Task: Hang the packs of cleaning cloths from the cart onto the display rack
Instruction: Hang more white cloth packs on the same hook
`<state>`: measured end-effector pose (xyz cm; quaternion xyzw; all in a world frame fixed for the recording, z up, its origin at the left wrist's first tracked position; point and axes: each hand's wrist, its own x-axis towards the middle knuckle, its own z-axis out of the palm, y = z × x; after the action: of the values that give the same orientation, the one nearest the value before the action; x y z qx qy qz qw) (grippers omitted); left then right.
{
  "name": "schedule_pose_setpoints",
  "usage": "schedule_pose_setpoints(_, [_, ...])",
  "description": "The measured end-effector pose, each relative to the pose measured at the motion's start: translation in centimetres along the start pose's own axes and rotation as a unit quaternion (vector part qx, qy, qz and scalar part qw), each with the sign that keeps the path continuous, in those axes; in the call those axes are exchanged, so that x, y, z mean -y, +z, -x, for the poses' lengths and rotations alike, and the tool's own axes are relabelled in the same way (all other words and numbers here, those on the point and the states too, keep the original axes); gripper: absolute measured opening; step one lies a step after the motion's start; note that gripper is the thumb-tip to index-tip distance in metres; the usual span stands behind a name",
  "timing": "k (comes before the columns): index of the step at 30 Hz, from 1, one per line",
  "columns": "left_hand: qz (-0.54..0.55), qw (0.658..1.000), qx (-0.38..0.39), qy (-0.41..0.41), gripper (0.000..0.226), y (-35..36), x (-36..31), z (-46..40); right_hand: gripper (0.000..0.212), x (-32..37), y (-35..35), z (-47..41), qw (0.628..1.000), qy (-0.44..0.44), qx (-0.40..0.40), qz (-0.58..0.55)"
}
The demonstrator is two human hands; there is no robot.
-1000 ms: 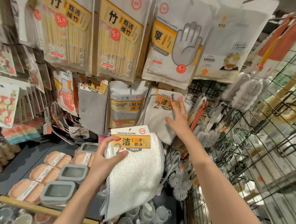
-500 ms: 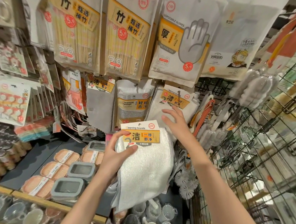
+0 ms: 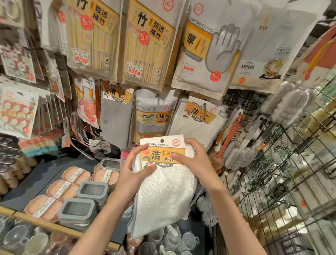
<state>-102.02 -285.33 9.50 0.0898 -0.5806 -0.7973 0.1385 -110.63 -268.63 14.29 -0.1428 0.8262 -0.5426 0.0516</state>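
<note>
One pack of cleaning towels (image 3: 165, 179), header card pinched in my left hand (image 3: 135, 172) and right hand (image 3: 193, 161) (risk: hang hole (image 3: 161, 140) misses the hook, pack drops).

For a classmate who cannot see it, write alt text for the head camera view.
Two hands, left and right, hold a white cleaning towel pack by its card header before a display rack, below a matching hung pack. Chopstick and glove packs hang higher.
</note>
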Motion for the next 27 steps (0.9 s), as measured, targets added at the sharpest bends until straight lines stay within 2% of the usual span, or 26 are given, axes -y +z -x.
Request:
schedule_pose_setpoints(6, [-0.009,1.0,0.007,0.007,0.088,0.0,0.1,0.2,0.03,-0.4,-0.2,0.1,0.999,-0.016,0.0,-0.034])
schedule_pose_setpoints(12, [-0.033,0.998,0.038,0.022,0.075,-0.4,-0.1,0.3,0.029,-0.1,-1.2,0.1,0.996,-0.009,-0.009,-0.094])
schedule_pose_setpoints(19, [-0.107,0.99,0.04,0.087,0.068,-0.2,-0.7,0.6,0.027,0.1,-2.4,-0.2,0.988,0.008,-0.021,-0.153])
schedule_pose_setpoints(23, [-0.118,0.988,0.046,0.09,0.058,-0.4,-0.5,0.2,0.027,0.1,-2.8,-0.5,0.986,0.004,-0.025,-0.162])
schedule_pose_setpoints(27, [-0.094,0.993,0.038,0.057,0.045,-0.4,-0.4,-0.6,0.027,0.3,-3.2,-1.1,0.987,-0.002,-0.033,-0.157])
